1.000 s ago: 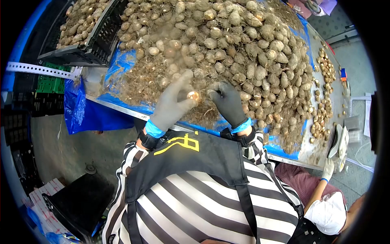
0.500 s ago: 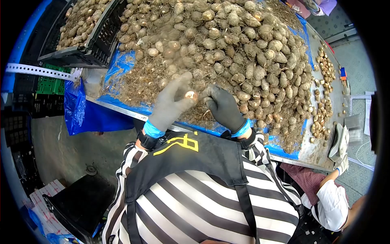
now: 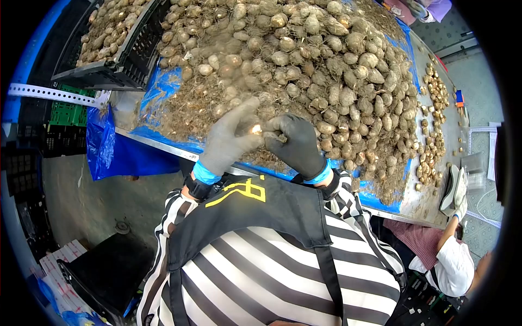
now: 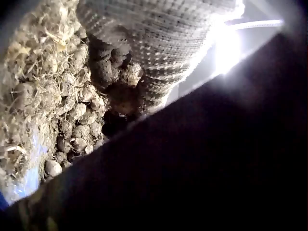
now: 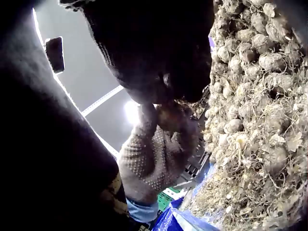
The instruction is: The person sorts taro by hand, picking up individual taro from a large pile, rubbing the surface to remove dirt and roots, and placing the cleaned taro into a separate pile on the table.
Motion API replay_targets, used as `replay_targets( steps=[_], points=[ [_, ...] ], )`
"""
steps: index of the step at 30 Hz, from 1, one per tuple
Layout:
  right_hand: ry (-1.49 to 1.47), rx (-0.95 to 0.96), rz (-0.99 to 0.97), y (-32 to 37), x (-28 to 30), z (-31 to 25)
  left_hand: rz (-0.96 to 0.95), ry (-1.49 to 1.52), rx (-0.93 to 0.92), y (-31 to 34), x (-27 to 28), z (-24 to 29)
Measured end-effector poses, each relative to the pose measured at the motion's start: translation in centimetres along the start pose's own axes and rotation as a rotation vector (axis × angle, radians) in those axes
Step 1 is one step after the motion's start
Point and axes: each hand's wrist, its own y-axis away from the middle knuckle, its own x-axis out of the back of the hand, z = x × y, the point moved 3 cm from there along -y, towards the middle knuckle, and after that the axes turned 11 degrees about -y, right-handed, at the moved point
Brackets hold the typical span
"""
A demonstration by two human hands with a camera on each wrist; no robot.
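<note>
My left hand [image 3: 227,140], in a grey knit glove, grips a small root-covered taro [image 3: 255,129] between thumb and fingers. A pale cut face shows on the taro. Close against its right side is my right hand [image 3: 298,145], in a darker glove with its fingers bent inward; I cannot tell whether it holds a tool. In the left wrist view the dotted glove [image 4: 163,43] covers most of the taro. The right wrist view has my right hand [image 5: 149,48] as a dark shape over the left glove [image 5: 154,156]. Beyond both hands rises a heap of hairy taros [image 3: 326,70].
A black crate [image 3: 142,49] of taros stands at the back left. Loose roots [image 3: 185,117] and blue plastic sheeting [image 3: 126,149] cover the table's near left. Trimmed taros [image 3: 432,136] lie along the right side. Another person's gloved hand [image 3: 461,206] is at the right corner.
My right hand has moved left, from apart to right beside the taro. My left hand stays nearly still, the taro turned slightly. The other person's arm at the right has shifted.
</note>
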Motion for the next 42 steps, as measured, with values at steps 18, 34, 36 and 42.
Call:
replay_targets(
  steps=[18, 34, 36, 42],
  points=[
    [-0.373, -0.344, 0.049, 0.5, -0.6, 1.2, -0.033, 0.344, 0.054, -0.1, -0.1, -0.2],
    [-0.551, -0.467, 0.079, 0.6, -0.3, 3.2, -0.067, 0.41, 0.011, -0.1, -0.5, 0.4],
    [-0.452, -0.451, 0.097, 0.4, -0.7, 2.3, -0.076, 0.421, -0.015, 0.0, -0.7, 0.5],
    [-0.293, -0.397, 0.155, 0.0, -1.2, 2.1, -0.089, 0.509, 0.016, 0.0, -0.7, 0.4]
  ],
)
